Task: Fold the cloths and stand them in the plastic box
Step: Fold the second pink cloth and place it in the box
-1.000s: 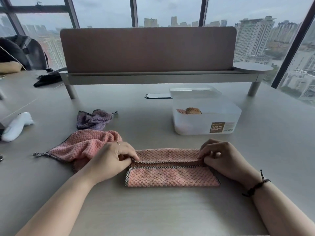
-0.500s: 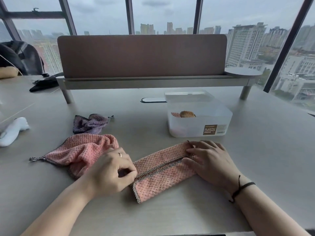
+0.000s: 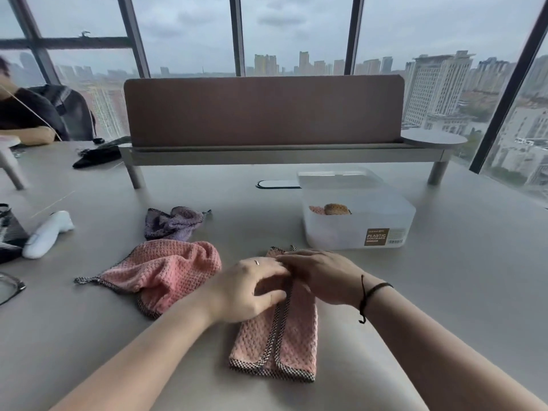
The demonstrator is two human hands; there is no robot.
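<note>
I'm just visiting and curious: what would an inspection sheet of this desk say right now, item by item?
Surface: grey table, matte, a cable slot at the middle.
Job's things: folded pink cloth lies lengthwise under both hands; crumpled pink cloth and purple cloth wait to its left; plastic box, open, already holds cloths.
Clutter: white object, black item, glasses at the left edge.
Grippers: left hand and right hand rest on the folded cloth's far half; grip unclear.
Cables: nothing seen.
Surroundings: brown divider, windows onto a city, another person at far left.
</note>
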